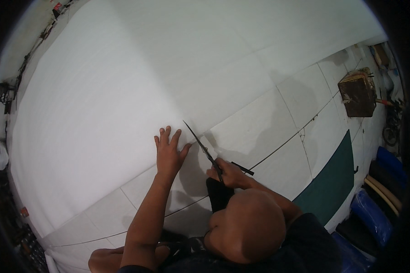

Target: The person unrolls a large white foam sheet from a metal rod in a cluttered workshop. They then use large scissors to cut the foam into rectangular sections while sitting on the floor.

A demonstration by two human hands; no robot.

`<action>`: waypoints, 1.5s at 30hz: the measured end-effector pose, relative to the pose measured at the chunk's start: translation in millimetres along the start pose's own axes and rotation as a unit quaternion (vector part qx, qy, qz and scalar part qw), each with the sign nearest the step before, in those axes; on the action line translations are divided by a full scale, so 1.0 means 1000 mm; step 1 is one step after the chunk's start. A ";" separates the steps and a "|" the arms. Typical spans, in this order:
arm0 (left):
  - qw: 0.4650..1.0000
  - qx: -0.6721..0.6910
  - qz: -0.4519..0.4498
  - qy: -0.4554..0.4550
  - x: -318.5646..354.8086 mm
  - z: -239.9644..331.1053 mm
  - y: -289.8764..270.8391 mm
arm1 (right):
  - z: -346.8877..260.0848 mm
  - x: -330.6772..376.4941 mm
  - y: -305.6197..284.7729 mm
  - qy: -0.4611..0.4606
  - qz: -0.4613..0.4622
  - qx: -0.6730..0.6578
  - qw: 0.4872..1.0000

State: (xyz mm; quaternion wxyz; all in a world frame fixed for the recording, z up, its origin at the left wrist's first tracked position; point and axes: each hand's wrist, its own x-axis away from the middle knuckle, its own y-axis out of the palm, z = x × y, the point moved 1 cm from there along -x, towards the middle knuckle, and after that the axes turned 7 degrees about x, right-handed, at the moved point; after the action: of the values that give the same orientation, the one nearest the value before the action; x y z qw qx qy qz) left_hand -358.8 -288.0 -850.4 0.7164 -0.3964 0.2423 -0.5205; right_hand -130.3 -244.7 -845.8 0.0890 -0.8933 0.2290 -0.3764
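Note:
A large white sheet point(100, 113) lies spread over the tiled floor. Near its close edge my left hand point(168, 150) rests flat, fingers spread and pressing the sheet down. My right hand point(230, 174) is closed round the handles of dark scissors point(198, 140). Their long blades point up and left, with the tip over the sheet just right of my left fingers. Whether the sheet lies between the blades I cannot tell. Beside my right hand shows a short black bar point(243, 168), its kind unclear.
White floor tiles point(255, 129) run along the sheet's near edge. On the right lie a dark green sheet point(330, 177) and a worn brown box point(357, 93). Several blue, black and tan rolls point(371, 214) fill the lower right. Loose items line the left wall.

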 end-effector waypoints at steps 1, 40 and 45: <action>1.000 0.004 0.002 0.000 0.000 -0.001 0.000 | 0.000 -0.001 0.002 0.009 0.001 -0.003 1.000; 0.997 0.003 0.036 0.065 0.009 -0.017 0.014 | -0.059 -0.094 -0.024 -0.056 0.119 0.007 0.991; 0.997 0.002 0.039 0.061 0.012 -0.019 0.016 | -0.070 -0.116 -0.028 -0.055 0.074 -0.050 0.994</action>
State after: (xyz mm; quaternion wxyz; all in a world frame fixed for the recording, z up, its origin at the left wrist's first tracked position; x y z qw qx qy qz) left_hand -360.3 -303.5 -874.1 0.7209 -0.3528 0.3001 -0.5156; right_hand -241.5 -164.2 -860.5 0.0842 -0.8963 0.3080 -0.3076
